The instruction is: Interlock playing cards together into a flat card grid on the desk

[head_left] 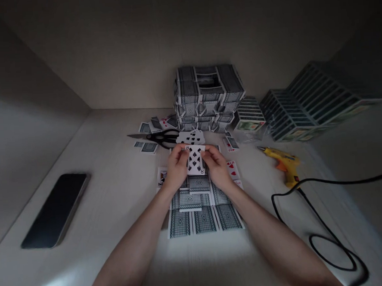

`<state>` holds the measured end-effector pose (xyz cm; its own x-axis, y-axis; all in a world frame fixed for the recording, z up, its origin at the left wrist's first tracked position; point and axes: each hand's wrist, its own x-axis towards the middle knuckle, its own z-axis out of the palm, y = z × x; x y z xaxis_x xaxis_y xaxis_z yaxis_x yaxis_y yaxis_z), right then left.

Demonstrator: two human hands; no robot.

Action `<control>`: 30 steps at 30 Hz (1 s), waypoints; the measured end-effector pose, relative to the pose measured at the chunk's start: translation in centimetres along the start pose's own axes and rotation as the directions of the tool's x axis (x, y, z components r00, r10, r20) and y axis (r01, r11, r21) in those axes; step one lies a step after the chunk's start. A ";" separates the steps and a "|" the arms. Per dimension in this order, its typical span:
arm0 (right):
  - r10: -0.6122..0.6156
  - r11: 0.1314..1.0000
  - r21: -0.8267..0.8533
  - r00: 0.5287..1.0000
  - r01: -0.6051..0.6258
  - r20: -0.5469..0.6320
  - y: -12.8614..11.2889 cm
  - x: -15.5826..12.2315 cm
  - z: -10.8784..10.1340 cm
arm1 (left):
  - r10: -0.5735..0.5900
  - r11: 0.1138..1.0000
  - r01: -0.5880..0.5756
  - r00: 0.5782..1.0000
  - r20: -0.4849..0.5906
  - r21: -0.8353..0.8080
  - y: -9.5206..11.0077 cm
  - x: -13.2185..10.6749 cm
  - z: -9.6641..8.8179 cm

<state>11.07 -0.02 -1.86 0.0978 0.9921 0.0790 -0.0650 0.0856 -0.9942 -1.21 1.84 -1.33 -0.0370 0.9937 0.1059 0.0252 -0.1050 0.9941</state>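
Head view: left hand [178, 165] and right hand [214, 162] pinching an eight of spades [195, 161] by its opposite sides, near centre, patterned card backs [204, 220] at six o'clock from it, scissors [155, 138] at ten, yellow glue gun [288, 166] at three

**Card [195, 161] Held by Both Edges!**

Left hand [178, 164] on one side, right hand [215, 162] on the other, pinching the eight of spades over patterned cards [204, 220]! Beyond, scissors [152, 137] lie near a card-covered box [187, 89]. Phone [54, 211] out left, yellow glue gun [290, 166] right, black cord [355, 181] trailing from the table [115, 178]'s right side!
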 end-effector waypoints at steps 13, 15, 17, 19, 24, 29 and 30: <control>0.046 0.999 0.023 0.999 -0.046 -0.003 -0.5 -0.1 0.1 | -0.001 0.998 0.005 0.998 0.062 -0.057 -0.3 0.2 -0.2; 0.048 0.999 0.018 0.999 -0.048 -0.009 -0.4 -0.1 0.1 | -0.016 0.997 0.022 0.997 0.073 -0.072 -0.4 0.3 -0.4; 0.046 0.999 0.022 0.999 -0.046 -0.010 -0.2 0.0 0.1 | -0.031 0.996 0.038 0.996 0.079 -0.084 -0.5 0.4 -0.5; 0.041 0.998 0.055 0.999 -0.041 -0.003 0.2 0.1 0.1 | -0.035 0.995 0.043 0.996 0.086 -0.093 -0.7 0.5 -0.6; 0.110 0.972 0.204 0.994 -0.112 0.024 0.8 0.3 0.0 | -0.032 0.995 0.039 0.996 0.080 -0.088 -0.8 0.5 -0.6; 0.191 0.945 0.267 0.981 -0.191 0.026 0.7 0.3 0.1 | -0.007 0.999 0.009 0.999 0.047 -0.050 -0.6 0.2 -0.5; 0.200 0.941 0.273 0.980 -0.199 0.024 0.6 0.2 0.1 | 0.005 0.999 -0.003 0.999 0.043 -0.044 -0.5 0.2 -0.4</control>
<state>10.92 0.28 -2.46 0.0594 0.9910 -0.1197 -0.3515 -0.0915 -0.9317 -1.68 2.07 -1.81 0.0059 0.9940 0.1095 -0.0187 -0.1094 0.9938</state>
